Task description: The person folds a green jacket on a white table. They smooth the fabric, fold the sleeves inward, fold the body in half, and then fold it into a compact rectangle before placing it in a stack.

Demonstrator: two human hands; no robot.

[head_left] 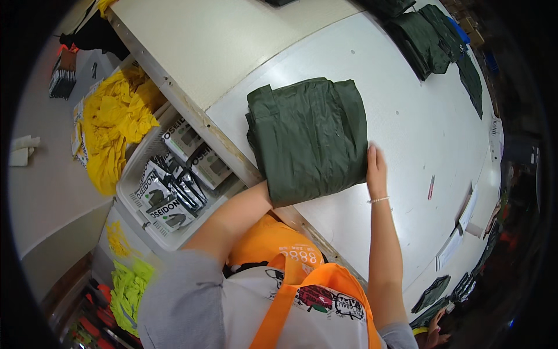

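Note:
A dark green, slightly shiny rain garment [311, 139], folded into a thick rough square, is at the near edge of the white table. My right hand [376, 168] grips its right edge, with part of the fingers hidden behind the fabric. From the lower left, my left forearm [235, 215] reaches to the garment's near left corner. The cloth covers my left hand, so its fingers do not show.
Left of the white table [401, 186], a white basket [165, 238] holds several printed packets [174, 212]. Yellow cloth [110, 128] is heaped beyond it, with lime cloth [131, 291] nearer. More green garments [421, 41] lie far right. A red pen [431, 187] and papers [450, 247] lie at right.

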